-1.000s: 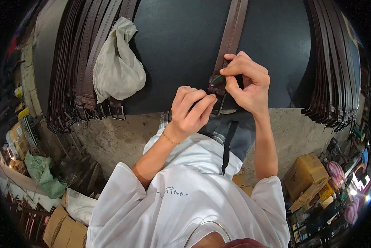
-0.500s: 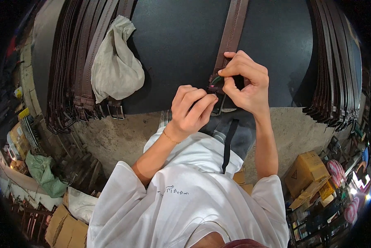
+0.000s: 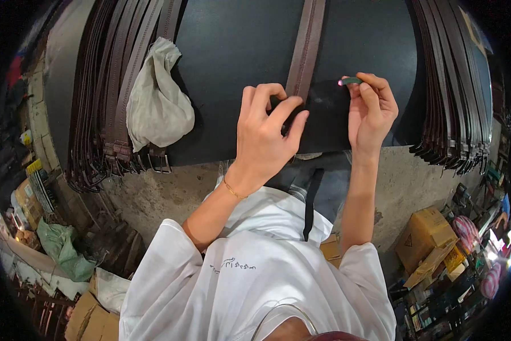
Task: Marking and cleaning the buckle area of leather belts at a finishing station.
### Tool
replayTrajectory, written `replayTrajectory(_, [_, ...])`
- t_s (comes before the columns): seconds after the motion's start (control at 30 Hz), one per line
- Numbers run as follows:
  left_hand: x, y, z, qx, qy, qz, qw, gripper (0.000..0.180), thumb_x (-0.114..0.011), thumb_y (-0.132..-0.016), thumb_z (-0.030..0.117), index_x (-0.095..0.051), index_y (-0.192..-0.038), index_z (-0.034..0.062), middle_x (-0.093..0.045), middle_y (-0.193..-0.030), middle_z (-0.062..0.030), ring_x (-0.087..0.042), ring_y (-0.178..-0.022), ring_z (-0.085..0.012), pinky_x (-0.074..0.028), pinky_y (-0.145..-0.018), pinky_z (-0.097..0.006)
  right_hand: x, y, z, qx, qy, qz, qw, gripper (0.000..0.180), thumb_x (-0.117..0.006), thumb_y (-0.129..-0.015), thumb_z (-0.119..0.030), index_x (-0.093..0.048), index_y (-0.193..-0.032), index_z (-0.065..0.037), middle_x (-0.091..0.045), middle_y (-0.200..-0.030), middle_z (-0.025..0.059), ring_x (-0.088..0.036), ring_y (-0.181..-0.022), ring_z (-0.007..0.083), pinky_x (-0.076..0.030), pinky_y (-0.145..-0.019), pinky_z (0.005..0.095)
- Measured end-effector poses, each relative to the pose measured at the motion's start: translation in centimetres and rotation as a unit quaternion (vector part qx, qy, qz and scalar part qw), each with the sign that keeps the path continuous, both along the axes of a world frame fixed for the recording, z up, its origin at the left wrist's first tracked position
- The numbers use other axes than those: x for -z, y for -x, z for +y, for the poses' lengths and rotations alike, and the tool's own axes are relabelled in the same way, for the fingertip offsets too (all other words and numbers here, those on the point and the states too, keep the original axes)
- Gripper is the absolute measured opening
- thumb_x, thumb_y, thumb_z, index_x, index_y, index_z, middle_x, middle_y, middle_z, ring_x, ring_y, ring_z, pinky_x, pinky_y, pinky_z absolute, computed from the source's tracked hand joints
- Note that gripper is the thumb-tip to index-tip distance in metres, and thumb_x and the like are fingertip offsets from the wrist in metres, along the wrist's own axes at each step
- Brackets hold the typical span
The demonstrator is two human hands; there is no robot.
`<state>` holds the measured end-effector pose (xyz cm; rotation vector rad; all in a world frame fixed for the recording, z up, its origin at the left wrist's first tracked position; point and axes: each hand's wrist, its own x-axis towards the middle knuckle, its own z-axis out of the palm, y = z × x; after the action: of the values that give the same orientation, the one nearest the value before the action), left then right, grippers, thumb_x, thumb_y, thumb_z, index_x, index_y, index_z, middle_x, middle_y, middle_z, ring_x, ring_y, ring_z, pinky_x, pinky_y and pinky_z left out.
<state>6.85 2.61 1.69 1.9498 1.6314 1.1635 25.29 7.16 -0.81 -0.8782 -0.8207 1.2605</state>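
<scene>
A brown stitched leather belt (image 3: 307, 48) runs down the dark table. Over its near end is my left hand (image 3: 268, 122), fingers curved and the thumb apart from the forefinger. That hand hides the belt's buckle end, and I see nothing held in it. To the right of the belt, raised above the table, my right hand (image 3: 373, 111) pinches a small curved green piece (image 3: 352, 80) between thumb and fingers. A bright pink spot shows at the piece's left end; its exact kind I cannot make out.
Brown belts with metal buckles hang over the table's front edge in a left bunch (image 3: 116, 113) and a right bunch (image 3: 457, 85). A pale cloth bag (image 3: 160, 105) lies against the left bunch. Cardboard boxes (image 3: 429, 236) stand on the floor at the right.
My right hand has moved right, away from the belt, with the green piece in its fingers. My left hand has loosened from its pinch and spread over the belt's near end.
</scene>
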Motion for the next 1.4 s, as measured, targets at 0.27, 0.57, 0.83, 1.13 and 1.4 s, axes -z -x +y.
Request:
replayTrajectory(0.27, [1.8,0.2,-1.3,0.022,-0.090,-0.002,0.996,0.034,-0.078,-0.062,-0.009,-0.069,-0.091,0.0067,-0.056,-0.086,-0.0031,-0.052,-0.075,-0.0225,-0.042,-0.065,-0.035,-1.3,0.3,-0.9,-0.055,-0.020,-0.203,0.977,0.013,-0.061,-0.090,0.008,-0.068,-0.100,0.006,-0.063,-0.090,0.0055,-0.057,-0.078,0.0080,-0.046,-0.067,0.0236])
replayTrajectory(0.57, [2.3,0.3,-1.6,0.035,-0.126,0.017,0.991,0.033,-0.079,-0.060,-0.008,-0.071,-0.089,0.0045,-0.057,-0.085,-0.0034,-0.054,-0.075,-0.0218,-0.045,-0.064,-0.033,-0.9,1.5,-0.8,-0.065,-0.147,-0.343,0.925,0.015,-0.064,-0.073,0.011,-0.069,-0.085,0.004,-0.066,-0.076,0.0092,-0.063,-0.071,0.0184,-0.054,-0.081,0.0344])
replayTrajectory(0.83, [2.3,0.2,-1.4,0.040,-0.128,0.016,0.991,0.031,-0.080,-0.059,-0.007,-0.072,-0.087,0.0040,-0.058,-0.086,-0.0041,-0.055,-0.076,-0.0217,-0.046,-0.063,-0.033,-1.0,1.4,-0.9,-0.063,-0.144,-0.358,0.920,0.016,-0.064,-0.068,0.011,-0.069,-0.081,0.003,-0.065,-0.072,0.0100,-0.063,-0.068,0.0199,-0.055,-0.085,0.0375])
replayTrajectory(1.13, [2.2,0.2,-1.5,0.039,-0.120,0.014,0.992,0.028,-0.081,-0.060,-0.007,-0.073,-0.084,0.0063,-0.057,-0.085,-0.0035,-0.055,-0.073,-0.0217,-0.045,-0.064,-0.032,-1.0,1.5,-0.9,-0.067,-0.153,-0.378,0.911,0.017,-0.064,-0.068,0.012,-0.069,-0.081,0.003,-0.065,-0.072,0.0105,-0.064,-0.069,0.0230,-0.055,-0.082,0.0366])
replayTrajectory(1.4, [-0.1,2.1,-1.3,0.103,-0.049,-0.080,0.990,0.030,-0.068,-0.061,-0.009,-0.068,-0.088,0.0041,-0.059,-0.091,-0.0081,-0.054,-0.073,-0.0246,-0.046,-0.063,-0.035,-0.2,0.3,-1.4,-0.041,-0.041,-0.198,0.978,0.015,-0.056,-0.088,0.012,-0.067,-0.097,0.007,-0.064,-0.092,0.0081,-0.053,-0.074,0.0068,-0.044,-0.064,0.0218])
